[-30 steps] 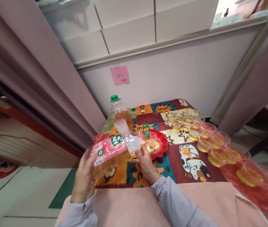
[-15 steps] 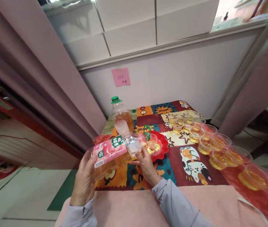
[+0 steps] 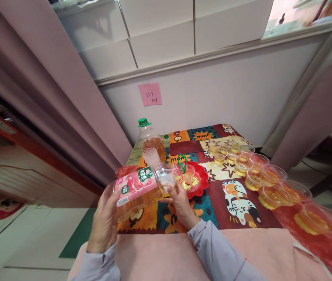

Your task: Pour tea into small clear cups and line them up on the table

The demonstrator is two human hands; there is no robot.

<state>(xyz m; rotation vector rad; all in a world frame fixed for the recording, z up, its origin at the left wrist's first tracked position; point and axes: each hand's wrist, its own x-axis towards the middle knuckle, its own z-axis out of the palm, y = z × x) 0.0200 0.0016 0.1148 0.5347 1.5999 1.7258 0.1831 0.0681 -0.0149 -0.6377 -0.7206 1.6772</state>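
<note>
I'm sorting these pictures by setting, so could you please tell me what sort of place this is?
Probably an indoor living space, perhaps a home or dormitory room, judging by the mauve curtain, the wood-toned door and the cartoon-print tablecloth.

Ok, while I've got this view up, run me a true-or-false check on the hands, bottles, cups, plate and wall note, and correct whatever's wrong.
1. The left hand grips the pink-labelled drink bottle. True.
2. That bottle is held upright. False: it is tilted well over, neck end toward the right hand.
3. The right hand holds a clear plastic cup at the bottle's neck end. True.
4. The green-capped bottle lies on its side. False: it stands upright.
5. The red scalloped plate is left of the rows of cups with yellow drink. True.
6. The wall note is green. False: it is pink.
</note>
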